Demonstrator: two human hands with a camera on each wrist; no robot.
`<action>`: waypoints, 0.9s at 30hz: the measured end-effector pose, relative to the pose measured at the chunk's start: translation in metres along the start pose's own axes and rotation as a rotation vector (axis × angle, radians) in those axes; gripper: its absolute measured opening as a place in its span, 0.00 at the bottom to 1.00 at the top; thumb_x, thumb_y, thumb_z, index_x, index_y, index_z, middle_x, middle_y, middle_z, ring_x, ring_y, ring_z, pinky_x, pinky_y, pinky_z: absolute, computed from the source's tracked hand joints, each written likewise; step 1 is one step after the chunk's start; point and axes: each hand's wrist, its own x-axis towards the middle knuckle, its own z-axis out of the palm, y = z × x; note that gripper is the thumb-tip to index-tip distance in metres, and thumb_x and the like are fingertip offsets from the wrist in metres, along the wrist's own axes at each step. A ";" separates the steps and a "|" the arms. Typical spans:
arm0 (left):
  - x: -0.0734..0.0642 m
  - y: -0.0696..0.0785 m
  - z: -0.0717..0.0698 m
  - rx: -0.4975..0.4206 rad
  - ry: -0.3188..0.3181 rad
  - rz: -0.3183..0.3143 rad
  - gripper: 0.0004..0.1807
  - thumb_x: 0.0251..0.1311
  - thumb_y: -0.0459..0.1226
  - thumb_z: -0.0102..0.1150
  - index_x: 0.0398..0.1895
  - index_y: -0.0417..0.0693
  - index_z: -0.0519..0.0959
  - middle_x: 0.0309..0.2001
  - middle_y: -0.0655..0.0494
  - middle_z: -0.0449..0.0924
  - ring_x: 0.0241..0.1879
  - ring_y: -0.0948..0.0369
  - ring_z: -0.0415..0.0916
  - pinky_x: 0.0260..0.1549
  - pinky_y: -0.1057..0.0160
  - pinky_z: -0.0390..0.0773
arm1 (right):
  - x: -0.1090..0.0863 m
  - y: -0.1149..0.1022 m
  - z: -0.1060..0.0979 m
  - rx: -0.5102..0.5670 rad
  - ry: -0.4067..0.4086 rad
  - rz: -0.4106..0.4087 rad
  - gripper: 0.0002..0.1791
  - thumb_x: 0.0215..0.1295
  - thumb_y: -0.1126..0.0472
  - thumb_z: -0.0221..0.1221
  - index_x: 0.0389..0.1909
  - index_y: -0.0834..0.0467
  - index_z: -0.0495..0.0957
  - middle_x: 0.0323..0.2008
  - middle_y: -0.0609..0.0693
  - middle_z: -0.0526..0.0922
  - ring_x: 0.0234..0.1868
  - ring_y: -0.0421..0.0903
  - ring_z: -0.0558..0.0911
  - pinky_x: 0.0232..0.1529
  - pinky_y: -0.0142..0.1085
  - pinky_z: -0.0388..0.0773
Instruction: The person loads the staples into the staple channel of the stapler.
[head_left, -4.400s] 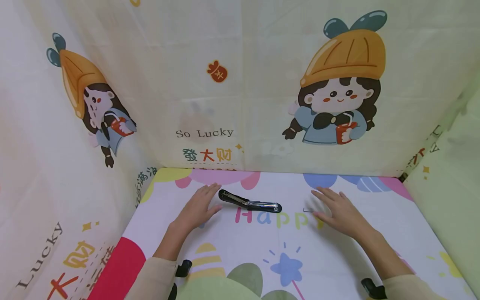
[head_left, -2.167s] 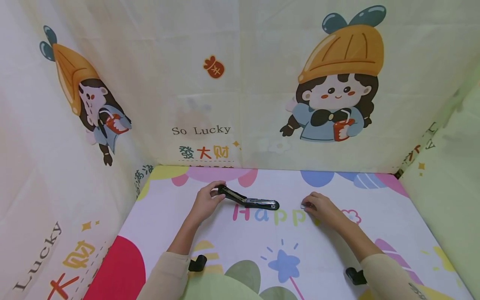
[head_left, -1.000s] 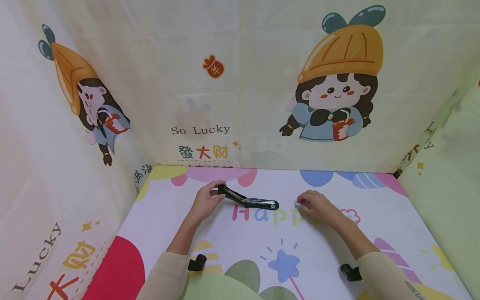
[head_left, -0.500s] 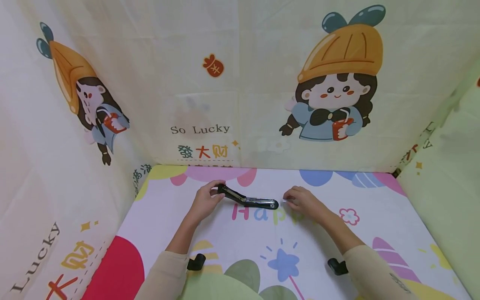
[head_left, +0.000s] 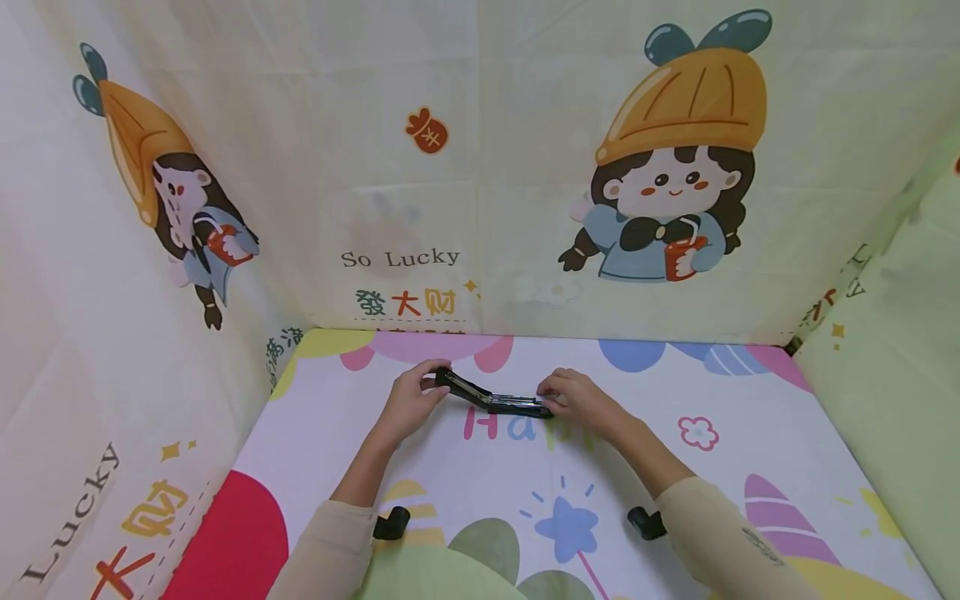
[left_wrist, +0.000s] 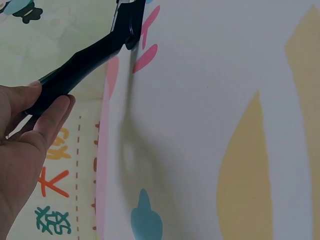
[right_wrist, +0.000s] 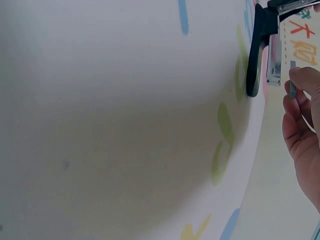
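Observation:
A black stapler [head_left: 471, 390] lies opened out at an obtuse angle, its metal staple channel bared along the right part. My left hand [head_left: 408, 406] pinches the raised left end between thumb and fingers; the left wrist view shows that grip on the black arm [left_wrist: 75, 70] closely. Over the stapler's right end hovers my right hand [head_left: 583, 400]. Between its thumb and fingertips is a small grey strip of staples [right_wrist: 292, 93], plain in the right wrist view, near the end of the channel but apart from it there. The head view hides most of the strip.
The table has a white printed cover [head_left: 660, 500] with coloured letters and shapes. Cream printed curtains [head_left: 517, 208] hang behind it and at both sides. A black wrist mount [head_left: 392, 523] sits at each sleeve.
My right hand pinched the staple strip off the table and carried it left to the stapler's right end. My left hand took hold of the stapler's left end and stays there.

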 end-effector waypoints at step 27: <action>-0.001 0.001 -0.001 0.028 0.005 0.017 0.25 0.65 0.27 0.66 0.65 0.48 0.79 0.65 0.48 0.79 0.58 0.48 0.82 0.56 0.53 0.85 | 0.035 -0.025 0.017 -0.007 -0.092 -0.018 0.10 0.68 0.61 0.68 0.48 0.57 0.88 0.43 0.51 0.87 0.45 0.46 0.82 0.53 0.39 0.85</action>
